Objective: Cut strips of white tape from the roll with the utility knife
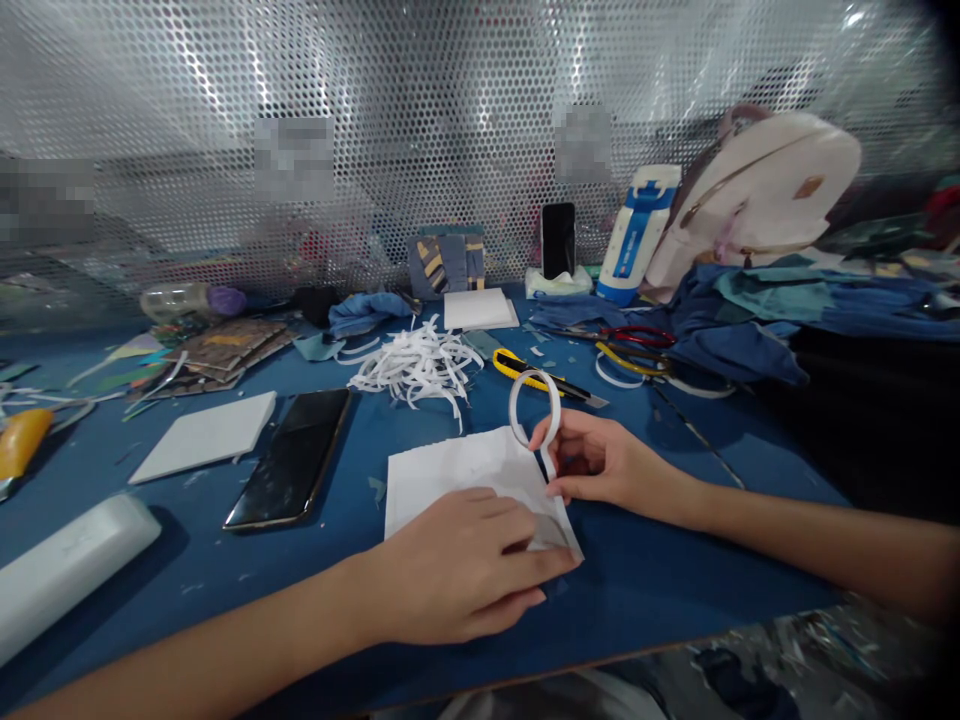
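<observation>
A white square sheet (457, 472) lies on the blue table (660, 580) in front of me. My left hand (457, 565) rests on its near right corner, fingers pressed down flat on the sheet. My right hand (600, 462) sits just right of the sheet and pinches a roll of white tape (535, 408), held upright at the sheet's far right edge. A strip of tape runs from the roll down to the sheet.
A black phone (292, 460) and a white square pad (206, 436) lie to the left. A pile of white paper strips (416, 368), a yellow utility knife (540, 380) and scissors (637, 345) lie behind. Blue cloth, a white bag (757, 190) and a bottle (637, 235) stand back right.
</observation>
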Available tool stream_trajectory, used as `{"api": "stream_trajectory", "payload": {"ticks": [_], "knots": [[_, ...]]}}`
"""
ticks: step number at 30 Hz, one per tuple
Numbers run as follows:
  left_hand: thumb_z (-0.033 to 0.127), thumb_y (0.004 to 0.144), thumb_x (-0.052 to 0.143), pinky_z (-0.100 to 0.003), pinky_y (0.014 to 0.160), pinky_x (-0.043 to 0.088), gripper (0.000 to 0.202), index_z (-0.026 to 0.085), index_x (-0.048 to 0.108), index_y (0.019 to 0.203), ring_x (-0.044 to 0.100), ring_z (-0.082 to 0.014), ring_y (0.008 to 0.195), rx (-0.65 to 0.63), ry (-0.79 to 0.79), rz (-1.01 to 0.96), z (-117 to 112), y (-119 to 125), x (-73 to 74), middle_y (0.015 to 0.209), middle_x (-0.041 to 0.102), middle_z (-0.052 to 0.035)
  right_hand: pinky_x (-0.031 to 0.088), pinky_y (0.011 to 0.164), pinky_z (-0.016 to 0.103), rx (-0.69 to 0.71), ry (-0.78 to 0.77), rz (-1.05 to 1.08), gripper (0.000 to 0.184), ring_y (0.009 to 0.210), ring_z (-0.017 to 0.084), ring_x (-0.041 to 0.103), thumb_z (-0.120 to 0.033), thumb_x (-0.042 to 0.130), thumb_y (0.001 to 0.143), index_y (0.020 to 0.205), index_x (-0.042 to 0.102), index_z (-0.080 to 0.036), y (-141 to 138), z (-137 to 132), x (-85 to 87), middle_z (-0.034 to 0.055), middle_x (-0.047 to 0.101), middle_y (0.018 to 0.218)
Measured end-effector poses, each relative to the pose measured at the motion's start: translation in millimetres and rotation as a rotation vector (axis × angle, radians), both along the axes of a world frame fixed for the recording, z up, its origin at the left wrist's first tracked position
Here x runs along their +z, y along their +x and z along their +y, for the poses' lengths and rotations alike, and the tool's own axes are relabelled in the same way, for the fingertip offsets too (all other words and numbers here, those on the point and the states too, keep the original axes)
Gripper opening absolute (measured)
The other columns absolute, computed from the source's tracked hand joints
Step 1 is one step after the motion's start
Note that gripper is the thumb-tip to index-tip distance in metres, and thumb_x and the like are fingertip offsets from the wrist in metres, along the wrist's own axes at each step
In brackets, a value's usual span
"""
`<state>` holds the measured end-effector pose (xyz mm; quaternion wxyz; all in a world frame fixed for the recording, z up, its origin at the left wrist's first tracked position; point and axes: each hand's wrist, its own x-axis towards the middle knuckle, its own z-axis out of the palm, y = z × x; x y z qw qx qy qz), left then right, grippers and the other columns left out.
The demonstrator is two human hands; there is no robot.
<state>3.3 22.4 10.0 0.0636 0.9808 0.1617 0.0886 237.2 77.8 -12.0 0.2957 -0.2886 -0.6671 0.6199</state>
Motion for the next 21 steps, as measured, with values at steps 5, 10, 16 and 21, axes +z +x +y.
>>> {"api": "stream_trajectory", "payload": {"ticks": [5,10,16,21], "knots": [[0.031,0.100,0.049,-0.036,0.073,0.045,0.038,0.021,0.051,0.136,0.059,-0.0224,0.080,0.011,0.007,0.027,-0.8,1.2,-0.1,0.094,0.064,-0.0044,0.054,0.067,0.023,-0.010,0.089,-0.064,0.037,0.073,0.011,0.058,-0.024,0.081,0.078,0.108,0.058,-0.022,1.1,-1.3,-0.1,-0.0019,0.055,0.084],[0.031,0.101,0.046,-0.036,0.076,0.044,0.038,0.021,0.050,0.138,0.060,-0.0230,0.082,0.010,-0.017,0.049,-0.2,1.1,0.9,0.094,0.064,-0.0047,0.055,0.073,0.025,-0.015,0.183,-0.108,0.034,0.075,0.013,0.060,-0.022,0.078,0.080,0.108,0.058,-0.022,1.8,-2.7,0.6,-0.0006,0.058,0.089],[0.030,0.101,0.047,-0.038,0.076,0.046,0.038,0.021,0.051,0.138,0.060,-0.0232,0.083,0.003,-0.028,0.042,0.2,0.8,-0.2,0.094,0.063,-0.0039,0.054,0.070,0.024,-0.017,0.271,-0.161,0.031,0.071,0.012,0.060,-0.022,0.075,0.082,0.108,0.059,-0.021,0.6,-3.4,1.0,-0.0019,0.059,0.082],[0.029,0.101,0.047,-0.037,0.080,0.045,0.039,0.021,0.049,0.139,0.061,-0.0220,0.084,-0.001,-0.035,0.039,0.4,0.7,1.3,0.095,0.064,-0.0036,0.050,0.067,0.023,-0.038,0.433,-0.259,0.027,0.071,0.013,0.059,-0.023,0.073,0.085,0.109,0.060,-0.020,0.4,-5.1,1.4,-0.0012,0.061,0.083]]}}
